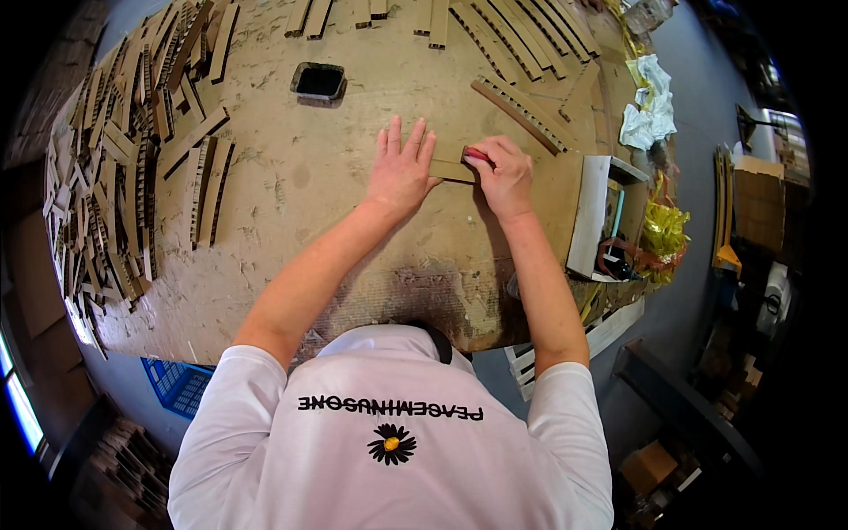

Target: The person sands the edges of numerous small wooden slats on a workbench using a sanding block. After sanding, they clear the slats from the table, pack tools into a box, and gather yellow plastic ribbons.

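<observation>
My left hand (pixel 403 170) lies flat with its fingers spread, its thumb side at the left end of a brown cardboard strip (pixel 453 170). The strip lies crosswise on the worktable (pixel 353 212) between my two hands. In my closed right hand (pixel 506 179) is a small red tool (pixel 477 154), its end poking out over the strip's right part. My fingers hide most of that tool, so its kind cannot be made out. The far side of the strip passes under my right hand.
Honeycomb cardboard strips (pixel 132 168) are heaped on the left. More strips (pixel 521 40) lie at the far right. A black shallow dish (pixel 318 81) stands beyond my left hand. On the right are a white box (pixel 589 216) with tools, a white cloth (pixel 649 102) and yellow plastic (pixel 664 231).
</observation>
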`<state>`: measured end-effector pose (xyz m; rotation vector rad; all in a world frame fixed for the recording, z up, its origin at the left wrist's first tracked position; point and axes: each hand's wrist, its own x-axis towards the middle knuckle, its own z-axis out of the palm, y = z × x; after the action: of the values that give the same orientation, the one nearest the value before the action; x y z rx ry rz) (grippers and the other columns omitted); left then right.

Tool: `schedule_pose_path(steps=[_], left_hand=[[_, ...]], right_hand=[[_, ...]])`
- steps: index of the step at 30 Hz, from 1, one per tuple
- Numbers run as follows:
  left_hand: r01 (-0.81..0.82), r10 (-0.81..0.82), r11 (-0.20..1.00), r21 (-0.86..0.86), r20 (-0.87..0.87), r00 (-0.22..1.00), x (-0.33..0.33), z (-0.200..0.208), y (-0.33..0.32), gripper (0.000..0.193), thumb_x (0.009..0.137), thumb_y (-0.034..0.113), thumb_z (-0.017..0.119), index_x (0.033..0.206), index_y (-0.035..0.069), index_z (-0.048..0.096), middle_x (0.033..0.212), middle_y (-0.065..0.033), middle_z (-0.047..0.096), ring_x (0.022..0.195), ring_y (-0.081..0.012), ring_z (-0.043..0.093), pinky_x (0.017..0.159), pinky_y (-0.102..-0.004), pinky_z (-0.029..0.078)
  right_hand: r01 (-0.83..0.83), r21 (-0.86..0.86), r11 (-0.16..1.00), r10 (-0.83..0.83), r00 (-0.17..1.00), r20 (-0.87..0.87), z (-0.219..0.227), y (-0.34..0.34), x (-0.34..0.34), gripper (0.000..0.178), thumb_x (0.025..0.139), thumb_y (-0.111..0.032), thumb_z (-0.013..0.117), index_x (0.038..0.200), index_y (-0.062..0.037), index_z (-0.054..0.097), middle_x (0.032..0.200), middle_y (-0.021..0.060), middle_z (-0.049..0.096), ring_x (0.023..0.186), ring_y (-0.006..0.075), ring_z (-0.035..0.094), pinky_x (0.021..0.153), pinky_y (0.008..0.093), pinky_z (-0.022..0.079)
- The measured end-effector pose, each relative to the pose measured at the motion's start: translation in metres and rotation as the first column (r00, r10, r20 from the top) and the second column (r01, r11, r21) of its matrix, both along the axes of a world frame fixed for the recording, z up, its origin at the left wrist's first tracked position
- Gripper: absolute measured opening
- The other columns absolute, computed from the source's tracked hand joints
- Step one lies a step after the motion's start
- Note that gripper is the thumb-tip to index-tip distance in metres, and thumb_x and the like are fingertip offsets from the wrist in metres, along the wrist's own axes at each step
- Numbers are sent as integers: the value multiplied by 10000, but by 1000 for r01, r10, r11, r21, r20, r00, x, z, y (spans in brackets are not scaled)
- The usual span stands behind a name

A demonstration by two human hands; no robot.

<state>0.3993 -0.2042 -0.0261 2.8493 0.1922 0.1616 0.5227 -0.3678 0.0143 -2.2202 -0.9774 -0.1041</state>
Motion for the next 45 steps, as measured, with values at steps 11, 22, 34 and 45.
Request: schedule_pose_path(steps=[11,22,34,45], left_hand=[[11,2,997,82,-150,989,2,7,-2,780,936,493,616,1514,33,368,1628,-180,256,1483,-507,197,1181,-613,236],[-18,29,996,82,-128,991,2,4,-4,761,957,505,575,1527,49,356,1632,-168,252,1487,-497,187,1192,-603,214],[-6,22,995,100,-163,986,2,6,-5,754,972,518,545,1532,53,351,1633,-165,253,1490,-495,179,1189,-602,216],[3,13,995,99,-167,986,2,7,-4,753,962,505,570,1521,42,369,1636,-172,246,1492,-497,178,1187,-606,219]], right_hand=[[38,-43,998,-40,998,-52,10,3,1,103,769,-158,780,866,-136,757,903,10,691,884,240,662,772,385,483],[60,29,998,-57,996,-69,27,-14,-27,103,757,-120,787,852,-95,756,874,54,700,837,278,642,760,385,504],[44,-54,998,-45,999,-14,-2,-13,-29,95,763,-195,787,846,-157,760,888,-7,697,848,253,636,767,400,468],[52,6,999,-51,992,-117,-3,-14,-29,84,775,-192,778,849,-167,747,909,-12,680,882,244,632,778,395,440]])
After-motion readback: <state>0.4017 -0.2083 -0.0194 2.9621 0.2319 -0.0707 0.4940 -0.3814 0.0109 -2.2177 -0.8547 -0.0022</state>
